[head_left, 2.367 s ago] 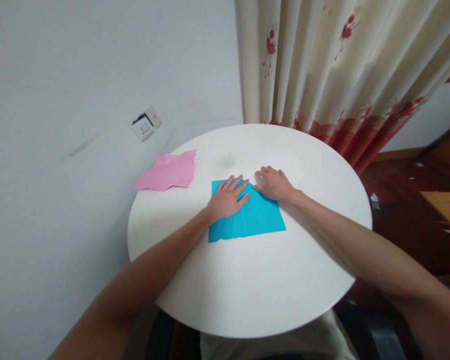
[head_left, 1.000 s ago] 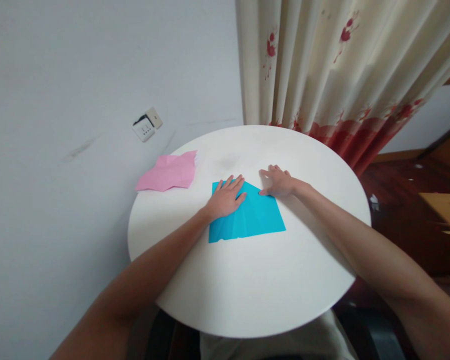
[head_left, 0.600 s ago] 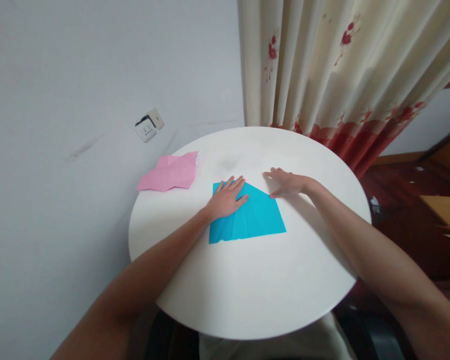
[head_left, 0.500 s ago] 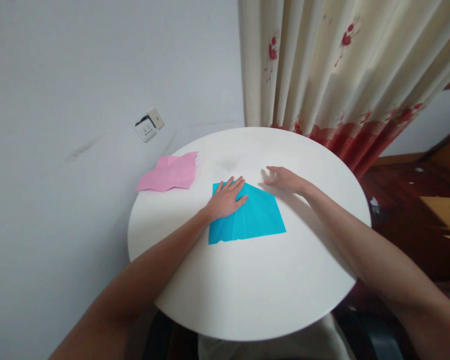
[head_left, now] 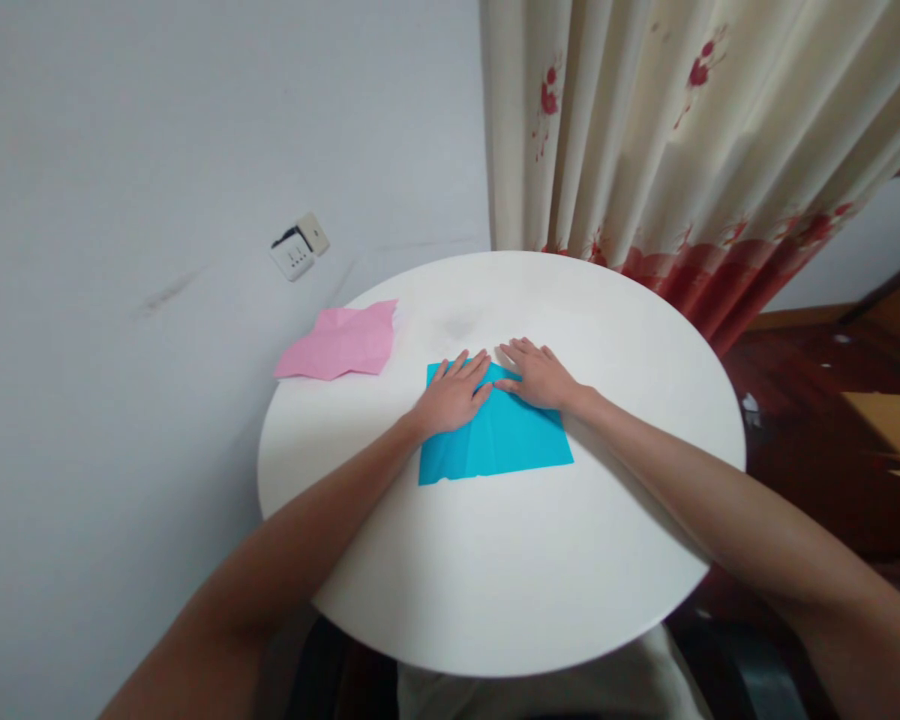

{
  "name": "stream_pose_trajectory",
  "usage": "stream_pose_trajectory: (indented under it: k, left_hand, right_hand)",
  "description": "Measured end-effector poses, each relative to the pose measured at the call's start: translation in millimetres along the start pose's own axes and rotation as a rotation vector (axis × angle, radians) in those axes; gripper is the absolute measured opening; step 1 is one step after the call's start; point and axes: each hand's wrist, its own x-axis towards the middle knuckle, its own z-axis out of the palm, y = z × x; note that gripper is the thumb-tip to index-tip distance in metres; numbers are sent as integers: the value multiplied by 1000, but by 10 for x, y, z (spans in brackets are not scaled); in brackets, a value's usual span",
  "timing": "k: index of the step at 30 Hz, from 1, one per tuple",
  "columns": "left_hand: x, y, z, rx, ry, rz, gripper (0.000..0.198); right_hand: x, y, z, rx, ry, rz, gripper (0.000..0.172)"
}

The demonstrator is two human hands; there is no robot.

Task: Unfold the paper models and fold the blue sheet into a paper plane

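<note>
A creased sheet of blue paper [head_left: 506, 440] lies on the white table, its near edge slightly ragged. My left hand [head_left: 454, 395] rests flat on its far left part with the fingers spread. On the far right part lies my right hand [head_left: 538, 376], fingers extended and apart, covering part of the slanted edge. The two thumbs point toward each other near the middle of the sheet. Neither hand grips anything.
A crumpled pink paper sheet [head_left: 341, 342] lies at the round table's [head_left: 495, 590] left edge. A wall with a power socket [head_left: 294, 257] is on the left. Behind the table hangs a cream and red curtain [head_left: 645, 150]. A wooden piece of furniture [head_left: 881, 425] stands right.
My right hand has moved left and down from beside the blue paper onto its far right part. My left hand stays in place on the sheet.
</note>
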Motion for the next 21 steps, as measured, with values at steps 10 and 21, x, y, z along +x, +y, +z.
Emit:
stream_pose_trajectory:
  k: [10, 21]
  left_hand:
    - [37, -30, -52, -23, -30, -31, 64]
    - [-52, -156, -146, -82, -133, 74, 78]
  right_hand:
    - [20, 23, -2, 0, -15, 13, 72]
    - [-15, 3, -31, 4, 15, -8, 60]
